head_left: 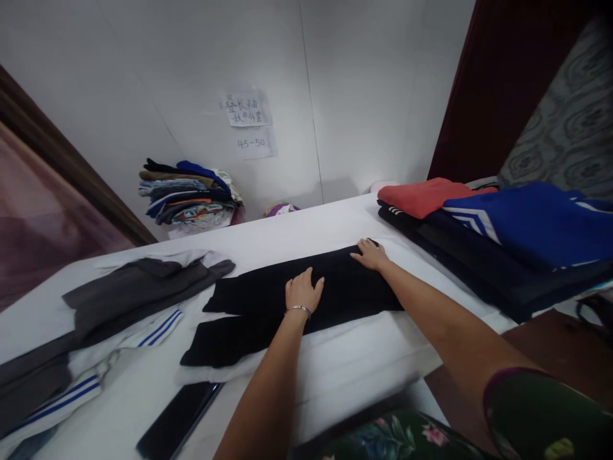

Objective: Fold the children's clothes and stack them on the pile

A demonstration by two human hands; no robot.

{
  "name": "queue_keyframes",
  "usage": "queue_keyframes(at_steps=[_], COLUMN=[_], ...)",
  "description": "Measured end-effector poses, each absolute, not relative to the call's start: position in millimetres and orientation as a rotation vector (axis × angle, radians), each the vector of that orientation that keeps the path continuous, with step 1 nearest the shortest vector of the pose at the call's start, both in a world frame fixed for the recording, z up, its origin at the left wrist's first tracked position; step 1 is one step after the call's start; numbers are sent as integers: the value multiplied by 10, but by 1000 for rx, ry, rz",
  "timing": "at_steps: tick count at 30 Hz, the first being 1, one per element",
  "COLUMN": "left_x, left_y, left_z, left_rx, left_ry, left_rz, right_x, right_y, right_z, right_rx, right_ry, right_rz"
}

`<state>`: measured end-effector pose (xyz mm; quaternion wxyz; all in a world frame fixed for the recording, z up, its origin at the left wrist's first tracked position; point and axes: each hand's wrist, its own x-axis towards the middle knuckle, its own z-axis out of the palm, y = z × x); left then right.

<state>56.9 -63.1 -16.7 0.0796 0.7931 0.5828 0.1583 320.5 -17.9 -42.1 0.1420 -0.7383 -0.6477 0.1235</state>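
Both hands are down on the black garment point(345, 291), laid flat across the middle of the bench point(335, 217)! The left hand point(302, 294) sits palm down mid-cloth, fingers loosely spread, gripping nothing; the right hand point(371, 255) rests at the far right corner, fingers stretched out over the edge, and whether any fold is pinched beneath them, the dark cloth makes hard to say. Good flattening here wants a light, broad palm: anchor that corner, sweep from the middle to the edges, square the sides and let the two narrow lengths lie straight. And the line of it? The long axis runs left to right, the left end a little nearer. The forked end points left, toward the grey garment point(138, 294); the undivided end faces right, toward the pile point(531, 217).
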Motion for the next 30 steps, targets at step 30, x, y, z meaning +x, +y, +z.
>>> queue_keyframes(at_steps=[30], left_x=[839], left_y=[-759], left_z=[47], left_rx=[2438], left_ry=[1623], left_rz=[445], right_x=[4039], right_y=[-1116], right_z=[384], right_rx=[-1783], right_ry=[-1147], right_rz=[945])
